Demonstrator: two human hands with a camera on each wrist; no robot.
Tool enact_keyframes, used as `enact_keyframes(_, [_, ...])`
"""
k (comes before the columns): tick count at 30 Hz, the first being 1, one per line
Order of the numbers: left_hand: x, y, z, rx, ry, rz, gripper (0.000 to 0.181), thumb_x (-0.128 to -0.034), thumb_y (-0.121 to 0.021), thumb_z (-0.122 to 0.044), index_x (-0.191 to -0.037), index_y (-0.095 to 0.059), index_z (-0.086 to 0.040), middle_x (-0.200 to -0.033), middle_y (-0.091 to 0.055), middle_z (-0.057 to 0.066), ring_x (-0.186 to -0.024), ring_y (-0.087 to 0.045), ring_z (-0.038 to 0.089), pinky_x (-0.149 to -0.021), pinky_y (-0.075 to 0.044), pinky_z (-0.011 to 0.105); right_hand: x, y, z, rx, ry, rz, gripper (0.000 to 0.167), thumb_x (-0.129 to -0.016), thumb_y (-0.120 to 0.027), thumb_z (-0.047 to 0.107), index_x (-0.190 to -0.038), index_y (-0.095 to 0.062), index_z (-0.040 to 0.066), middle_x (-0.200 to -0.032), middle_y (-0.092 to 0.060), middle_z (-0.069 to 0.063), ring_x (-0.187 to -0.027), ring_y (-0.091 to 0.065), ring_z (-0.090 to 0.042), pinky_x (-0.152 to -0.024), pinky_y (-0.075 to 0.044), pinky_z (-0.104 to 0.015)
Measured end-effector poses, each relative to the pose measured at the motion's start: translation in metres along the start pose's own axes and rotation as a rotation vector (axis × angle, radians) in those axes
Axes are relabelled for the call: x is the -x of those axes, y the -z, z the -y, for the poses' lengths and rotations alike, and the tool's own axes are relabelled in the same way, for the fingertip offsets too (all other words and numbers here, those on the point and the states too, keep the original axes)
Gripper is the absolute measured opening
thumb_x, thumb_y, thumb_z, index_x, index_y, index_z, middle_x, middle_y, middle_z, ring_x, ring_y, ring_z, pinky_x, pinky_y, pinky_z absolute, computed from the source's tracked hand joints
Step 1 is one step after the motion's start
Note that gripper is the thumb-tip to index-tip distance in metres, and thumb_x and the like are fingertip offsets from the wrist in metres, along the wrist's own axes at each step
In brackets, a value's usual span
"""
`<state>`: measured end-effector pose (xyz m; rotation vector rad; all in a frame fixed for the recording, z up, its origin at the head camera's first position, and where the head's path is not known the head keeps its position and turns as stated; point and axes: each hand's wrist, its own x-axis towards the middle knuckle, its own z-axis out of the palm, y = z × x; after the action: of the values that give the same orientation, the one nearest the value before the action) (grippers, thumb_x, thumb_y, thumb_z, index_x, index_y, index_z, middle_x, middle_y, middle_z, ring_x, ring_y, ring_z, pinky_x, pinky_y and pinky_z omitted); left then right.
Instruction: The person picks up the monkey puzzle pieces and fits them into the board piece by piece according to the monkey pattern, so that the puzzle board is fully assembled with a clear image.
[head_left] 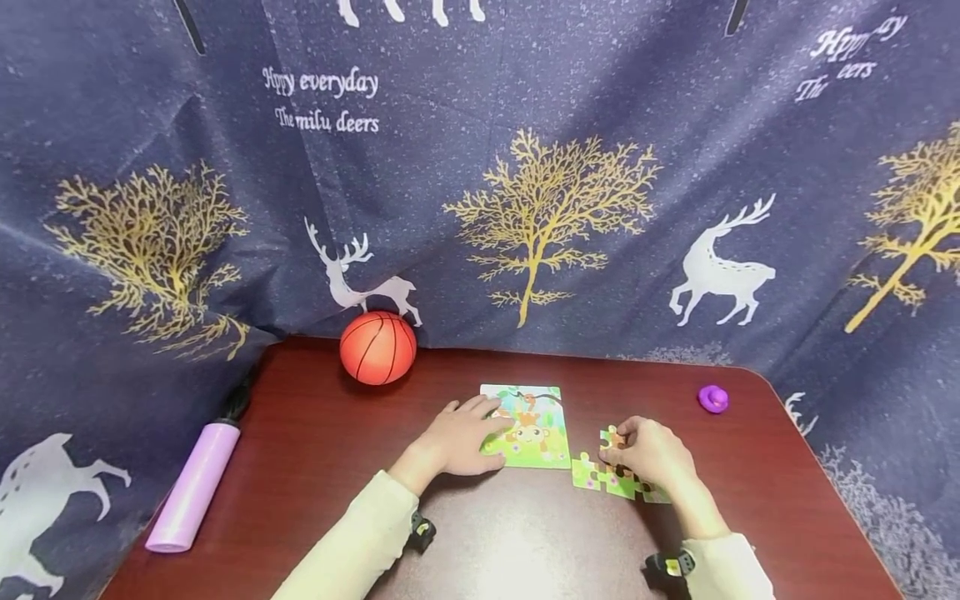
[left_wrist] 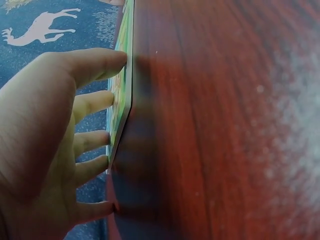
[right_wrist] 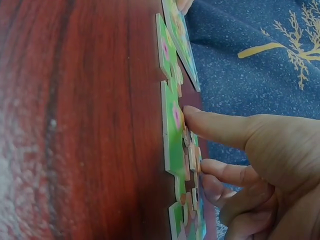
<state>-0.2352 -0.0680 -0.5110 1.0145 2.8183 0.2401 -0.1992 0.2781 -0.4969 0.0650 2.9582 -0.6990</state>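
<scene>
From my remote station I record the left hand point(head_left: 467, 437) as spread wide, fingertips and thumb resting on the monkey picture board point(head_left: 543, 446) and gripping nothing. The board lies flat between the two hands, partly beneath the left one and extending to its right. I find the right hand point(head_left: 654, 450) bent inward, thumb and index finger pinching a jigsaw piece point(head_left: 612, 437) just left of its knuckles. Below that piece, a row of joined jigsaw pieces point(head_left: 585, 475) runs from beside the board to beneath the right palm (how firmly they interlock there, I cannot tell). Beyond the left hand, to its left, I note a basketball point(head_left: 378, 348); well out to its left, a lilac cylinder point(head_left: 193, 490). Beyond the right hand, to its right, sits a small purple toy point(head_left: 713, 399).
</scene>
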Motion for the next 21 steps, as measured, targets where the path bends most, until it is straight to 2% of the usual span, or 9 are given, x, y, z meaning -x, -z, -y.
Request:
enact_keyframes(7, [0.0002, -0.0013, -0.0003, -0.001, 0.012, -0.018, 0.064, -0.0949, -0.06, -0.056, -0.154, -0.052, -0.033, -0.165, -0.037, 0.003, -0.154, -0.028, 0.029, -0.117, -0.028, 0.062, -0.0006, 0.0047, 0.002, 0.021, -0.035, 0.009, 0.063, -0.073, -0.088, 0.057, -0.111, -0.07, 0.009, -0.091, -0.069, 0.001, -0.081, -0.064, -0.022, -0.061, -0.047, -0.042])
enact_keyframes(16, [-0.0019, -0.0005, -0.0035, -0.017, 0.024, -0.002, 0.065, -0.0946, -0.06, -0.057, -0.154, -0.051, -0.033, -0.165, -0.036, 0.002, -0.154, -0.027, 0.029, -0.117, -0.029, 0.061, -0.0031, 0.0067, 0.005, 0.02, 0.0, 0.025, 0.053, -0.075, -0.091, 0.049, -0.106, -0.071, 0.01, -0.09, -0.069, 0.001, -0.079, -0.061, -0.02, -0.066, -0.048, -0.044])
enact_keyframes(21, [0.0004, -0.0005, -0.0035, -0.005, 0.023, -0.007, 0.065, -0.0942, -0.061, -0.056, -0.154, -0.052, -0.032, -0.165, -0.037, 0.003, -0.154, -0.027, 0.029, -0.116, -0.029, 0.062, -0.0048, 0.0032, 0.0048, 0.045, 0.039, 0.006, 0.052, -0.074, -0.092, 0.046, -0.106, -0.072, 0.01, -0.09, -0.068, 0.0, -0.08, -0.062, -0.022, -0.067, -0.05, -0.047])
